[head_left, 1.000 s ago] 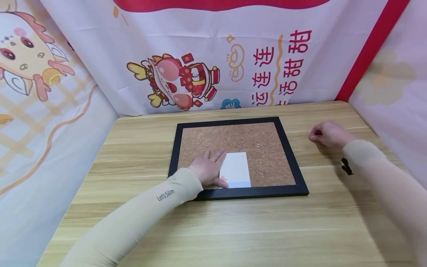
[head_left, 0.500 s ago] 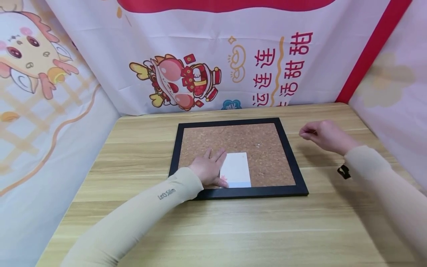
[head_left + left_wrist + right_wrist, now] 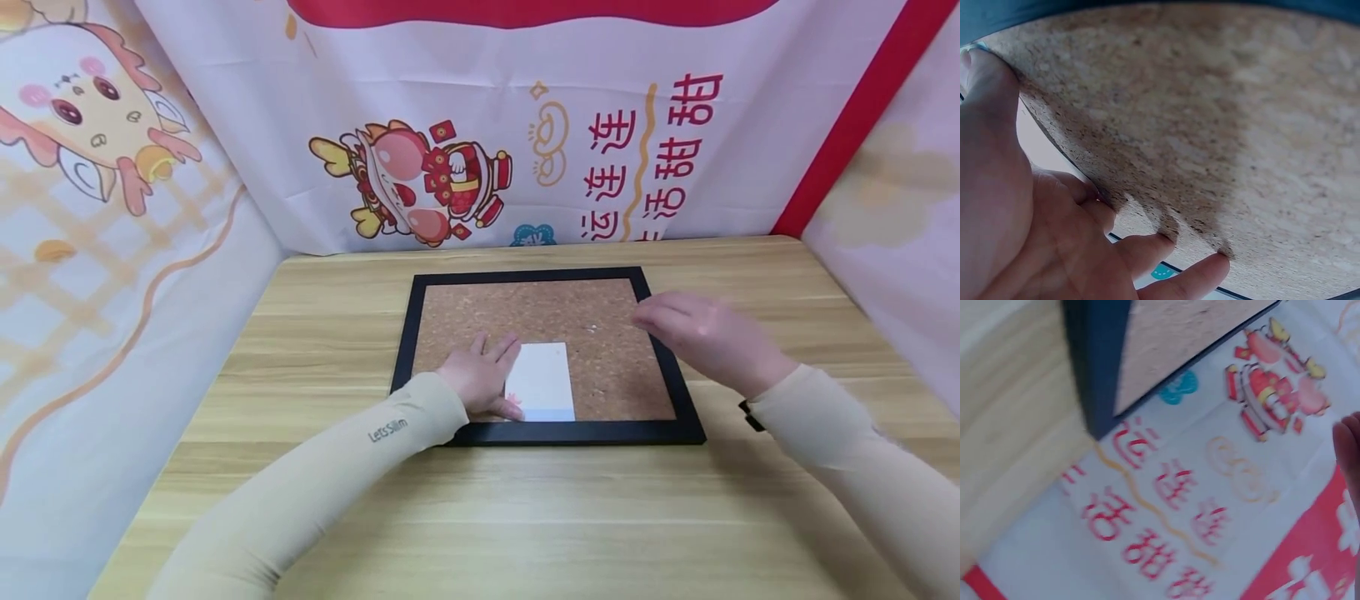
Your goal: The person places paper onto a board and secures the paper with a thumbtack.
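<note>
A rectangular corkboard (image 3: 487,312), speckled and grainy within a flat black frame (image 3: 585,432), lies on the wood-grained surface (image 3: 585,517). A flat white rectangular card (image 3: 542,379) with a pale blue strip lies on the corkboard, by its near edge. The left hand (image 3: 480,379) spreads its fingers across cork and card, gripping nothing. The right hand (image 3: 705,337), blurred, reaches over the corkboard's right edge, fingers close together; whether it holds anything I cannot tell.

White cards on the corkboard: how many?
1. The white card lies at the near edge of the corkboard, partly covered by the left hand; any beneath would be hidden.
</note>
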A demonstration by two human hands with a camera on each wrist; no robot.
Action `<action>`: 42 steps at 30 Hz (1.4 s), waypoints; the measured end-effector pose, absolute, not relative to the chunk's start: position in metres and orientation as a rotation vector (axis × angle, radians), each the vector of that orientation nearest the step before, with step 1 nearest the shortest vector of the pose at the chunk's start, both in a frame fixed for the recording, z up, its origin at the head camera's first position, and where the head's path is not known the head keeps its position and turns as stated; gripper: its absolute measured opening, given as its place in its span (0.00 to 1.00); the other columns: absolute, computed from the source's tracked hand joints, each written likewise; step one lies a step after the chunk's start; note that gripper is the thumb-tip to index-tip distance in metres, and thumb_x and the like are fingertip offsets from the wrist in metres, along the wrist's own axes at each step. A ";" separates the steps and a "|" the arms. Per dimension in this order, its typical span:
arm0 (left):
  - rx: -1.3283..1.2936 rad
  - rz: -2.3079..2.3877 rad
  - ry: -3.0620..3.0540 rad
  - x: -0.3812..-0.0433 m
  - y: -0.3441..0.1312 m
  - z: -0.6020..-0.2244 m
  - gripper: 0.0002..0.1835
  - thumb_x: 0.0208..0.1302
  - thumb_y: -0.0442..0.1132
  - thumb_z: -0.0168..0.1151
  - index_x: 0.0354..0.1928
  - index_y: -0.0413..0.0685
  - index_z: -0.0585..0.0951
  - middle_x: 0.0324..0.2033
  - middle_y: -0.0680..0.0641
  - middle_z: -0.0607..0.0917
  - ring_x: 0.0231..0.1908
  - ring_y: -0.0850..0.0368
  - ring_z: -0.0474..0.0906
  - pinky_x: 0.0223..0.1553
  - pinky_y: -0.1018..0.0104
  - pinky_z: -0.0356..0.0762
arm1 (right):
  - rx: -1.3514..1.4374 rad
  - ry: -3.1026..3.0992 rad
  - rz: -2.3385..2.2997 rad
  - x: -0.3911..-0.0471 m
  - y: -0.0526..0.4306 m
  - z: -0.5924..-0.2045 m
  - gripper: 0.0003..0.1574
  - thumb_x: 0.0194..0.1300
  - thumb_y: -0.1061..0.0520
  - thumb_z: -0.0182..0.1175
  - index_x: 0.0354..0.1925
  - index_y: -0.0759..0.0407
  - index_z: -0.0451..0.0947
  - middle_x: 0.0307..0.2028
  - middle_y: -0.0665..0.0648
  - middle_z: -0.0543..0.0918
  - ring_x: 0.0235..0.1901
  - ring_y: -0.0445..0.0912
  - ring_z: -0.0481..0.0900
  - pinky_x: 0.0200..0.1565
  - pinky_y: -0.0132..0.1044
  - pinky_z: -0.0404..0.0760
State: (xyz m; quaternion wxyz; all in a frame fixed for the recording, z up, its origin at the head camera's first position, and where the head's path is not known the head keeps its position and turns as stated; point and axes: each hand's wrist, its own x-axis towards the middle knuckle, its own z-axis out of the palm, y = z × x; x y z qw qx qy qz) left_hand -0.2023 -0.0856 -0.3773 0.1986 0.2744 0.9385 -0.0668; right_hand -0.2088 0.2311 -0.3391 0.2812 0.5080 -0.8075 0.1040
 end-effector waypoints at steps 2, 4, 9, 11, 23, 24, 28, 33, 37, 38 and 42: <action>0.771 -0.190 2.626 -0.202 -0.086 -0.378 0.59 0.57 0.74 0.56 0.79 0.45 0.46 0.78 0.46 0.44 0.74 0.35 0.44 0.63 0.43 0.67 | 1.404 -2.083 0.214 -0.201 0.221 -0.335 0.28 0.79 0.52 0.38 0.49 0.68 0.80 0.42 0.64 0.86 0.39 0.55 0.87 0.38 0.48 0.84; 0.772 -0.192 2.625 -0.203 -0.087 -0.378 0.59 0.58 0.74 0.55 0.79 0.45 0.46 0.78 0.46 0.44 0.74 0.35 0.43 0.63 0.44 0.67 | 1.440 -1.998 0.178 -0.194 0.211 -0.332 0.26 0.80 0.56 0.38 0.49 0.69 0.81 0.42 0.64 0.86 0.39 0.55 0.86 0.38 0.48 0.84; 0.764 -0.214 2.618 -0.204 -0.088 -0.378 0.59 0.58 0.75 0.53 0.79 0.47 0.45 0.78 0.48 0.43 0.75 0.37 0.43 0.64 0.45 0.66 | 1.498 -1.821 0.128 -0.180 0.185 -0.327 0.23 0.80 0.63 0.41 0.47 0.71 0.83 0.43 0.65 0.86 0.38 0.55 0.87 0.36 0.45 0.84; 0.762 -0.224 2.614 -0.204 -0.088 -0.378 0.59 0.58 0.75 0.53 0.79 0.47 0.44 0.78 0.48 0.42 0.75 0.37 0.43 0.63 0.45 0.66 | 1.514 -1.764 0.123 -0.175 0.175 -0.326 0.21 0.79 0.64 0.43 0.46 0.70 0.83 0.43 0.65 0.87 0.37 0.55 0.87 0.35 0.44 0.84; 0.743 -0.210 2.614 -0.205 -0.089 -0.378 0.60 0.57 0.76 0.52 0.79 0.48 0.44 0.78 0.48 0.43 0.74 0.37 0.43 0.65 0.43 0.63 | 1.590 -1.459 0.269 -0.154 0.130 -0.317 0.17 0.76 0.65 0.49 0.41 0.73 0.84 0.39 0.66 0.87 0.34 0.52 0.88 0.32 0.41 0.85; 0.745 -0.208 2.617 -0.205 -0.089 -0.378 0.60 0.57 0.76 0.52 0.79 0.47 0.44 0.78 0.48 0.43 0.74 0.36 0.43 0.65 0.43 0.63 | 1.594 -1.444 0.276 -0.153 0.127 -0.316 0.17 0.76 0.65 0.49 0.40 0.73 0.84 0.39 0.66 0.87 0.34 0.52 0.88 0.32 0.41 0.85; 0.749 -0.204 2.624 -0.204 -0.089 -0.379 0.60 0.57 0.76 0.52 0.79 0.47 0.44 0.78 0.47 0.43 0.74 0.36 0.44 0.65 0.43 0.63 | 1.619 -1.353 0.294 -0.146 0.119 -0.313 0.16 0.74 0.67 0.50 0.39 0.73 0.84 0.38 0.67 0.87 0.35 0.53 0.88 0.32 0.41 0.85; 0.754 -0.237 2.627 -0.204 -0.088 -0.378 0.60 0.56 0.76 0.51 0.79 0.47 0.44 0.78 0.47 0.43 0.74 0.36 0.45 0.64 0.45 0.65 | 1.633 -1.228 0.299 -0.142 0.111 -0.312 0.13 0.71 0.68 0.53 0.37 0.73 0.84 0.36 0.68 0.87 0.34 0.53 0.88 0.32 0.41 0.85; 0.754 -0.282 2.626 -0.205 -0.087 -0.379 0.60 0.55 0.77 0.50 0.79 0.48 0.43 0.78 0.48 0.42 0.74 0.37 0.45 0.63 0.46 0.67 | 1.642 -1.185 0.302 -0.140 0.107 -0.310 0.12 0.70 0.69 0.54 0.37 0.74 0.84 0.35 0.69 0.87 0.33 0.54 0.88 0.31 0.40 0.85; 0.751 -0.285 2.626 -0.205 -0.086 -0.379 0.60 0.55 0.77 0.50 0.79 0.49 0.43 0.78 0.48 0.42 0.74 0.37 0.45 0.63 0.45 0.66 | 1.646 -1.181 0.302 -0.139 0.106 -0.310 0.12 0.70 0.69 0.54 0.37 0.74 0.84 0.35 0.69 0.87 0.33 0.54 0.88 0.31 0.39 0.85; 0.734 -0.297 2.626 -0.205 -0.086 -0.382 0.59 0.57 0.76 0.51 0.79 0.50 0.43 0.78 0.49 0.42 0.75 0.38 0.44 0.63 0.46 0.67 | 1.673 -1.158 0.284 -0.137 0.104 -0.308 0.12 0.70 0.69 0.54 0.36 0.74 0.84 0.36 0.69 0.86 0.34 0.54 0.88 0.32 0.39 0.85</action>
